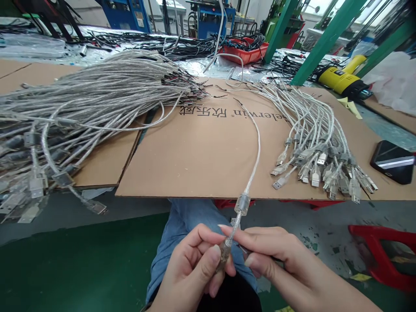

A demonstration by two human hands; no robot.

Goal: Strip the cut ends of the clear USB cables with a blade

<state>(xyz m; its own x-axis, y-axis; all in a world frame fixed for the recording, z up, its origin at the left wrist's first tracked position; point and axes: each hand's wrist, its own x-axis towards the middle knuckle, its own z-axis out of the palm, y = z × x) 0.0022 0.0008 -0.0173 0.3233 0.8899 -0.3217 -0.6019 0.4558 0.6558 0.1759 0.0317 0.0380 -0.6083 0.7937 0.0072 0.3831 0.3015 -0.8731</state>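
Over my lap, my left hand (195,262) is closed on the plug end of a clear-jacketed USB cable (258,145). Just above the fingers the cable passes through a grey ferrite bead (242,204), then runs up onto the cardboard, ending in thin bare wires. Against the cable from the right, my right hand (279,253) is pinched, with its index fingertip beside the plug. A small dark object shows between its thumb and fingers; its kind is hidden. A large pile of similar cables (107,93) lies to the left, and a smaller bundle (320,117) to the right.
Cardboard sheets (195,160) cover the table, whose front edge is just beyond my hands. A black phone (393,161) lies at right, near a yellow heat gun (341,81). Green posts (328,41) and a red bin (250,54) stand behind; a red stool (383,255) is lower right.
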